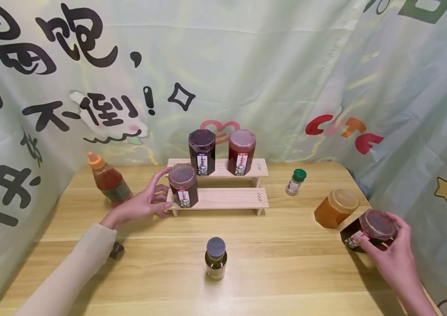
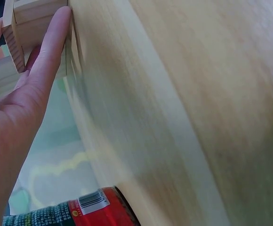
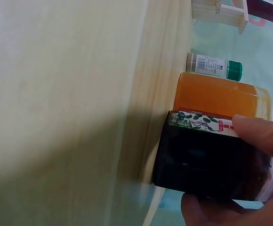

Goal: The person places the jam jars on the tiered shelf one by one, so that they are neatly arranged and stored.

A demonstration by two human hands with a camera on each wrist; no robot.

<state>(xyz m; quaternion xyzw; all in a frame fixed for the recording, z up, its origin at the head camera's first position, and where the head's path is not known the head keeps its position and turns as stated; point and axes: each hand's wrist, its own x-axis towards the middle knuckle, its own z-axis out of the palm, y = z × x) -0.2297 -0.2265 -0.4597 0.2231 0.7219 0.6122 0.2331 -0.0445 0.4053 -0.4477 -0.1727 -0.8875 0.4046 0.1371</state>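
Observation:
At the right edge of the table, my right hand (image 1: pixel 399 250) grips a dark jam jar (image 1: pixel 369 230), thumb on its label side and fingers round the far side. In the right wrist view this jar (image 3: pixel 207 155) stands close against an amber jar (image 3: pixel 216 96). My left hand (image 1: pixel 144 204) is at the left end of a two-step wooden shelf (image 1: pixel 231 198), fingers extended and spread beside a dark red jar (image 1: pixel 184 186) on the lower step. The left wrist view shows its fingers against the shelf's end (image 2: pixel 14 42). Two more jars, dark purple (image 1: pixel 202 153) and red (image 1: pixel 241 153), stand on the upper step.
An orange-capped sauce bottle (image 1: pixel 109 180) stands behind my left forearm. A small dark-capped bottle (image 1: pixel 216 259) is at the front middle, and a green-capped shaker (image 1: pixel 296 182) right of the shelf. A printed curtain (image 1: pixel 271 87) surrounds the table; a small black object (image 1: pixel 117 250) lies by my sleeve.

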